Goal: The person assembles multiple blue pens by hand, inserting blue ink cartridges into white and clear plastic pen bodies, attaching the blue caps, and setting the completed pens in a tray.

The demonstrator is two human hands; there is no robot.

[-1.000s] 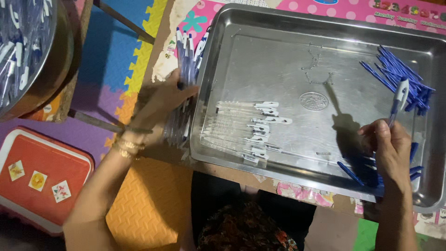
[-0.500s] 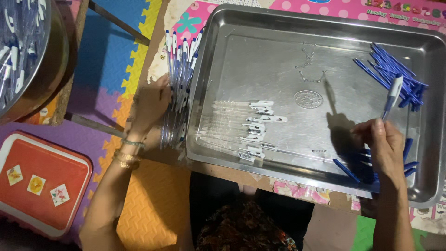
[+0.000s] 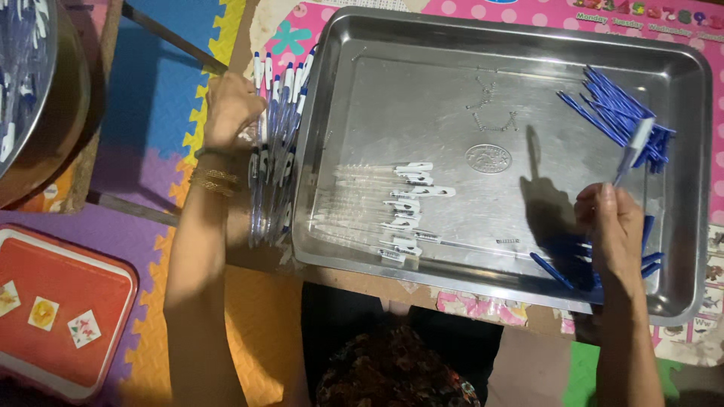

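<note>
Left hand (image 3: 230, 109) shifted up along steel tray (image 3: 483, 45) left rim, resting on assembled pens (image 3: 275, 151), grip unclear. Right hand (image 3: 615, 230) pinches pen (image 3: 632, 151) inside tray; clear barrels (image 3: 385, 207) mid-tray, blue refills (image 3: 618, 109) far corner.

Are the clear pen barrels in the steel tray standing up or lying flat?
Lying flat: the clear pen barrels rest in a loose row on the tray floor, white ends pointing right.

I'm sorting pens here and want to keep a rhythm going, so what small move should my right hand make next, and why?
Probably carry the pen in your right hand across to the finished pens beside the metal tray. Your left hand already rests on that row outside the tray's left rim, while clear barrels and blue refills wait inside.
</note>
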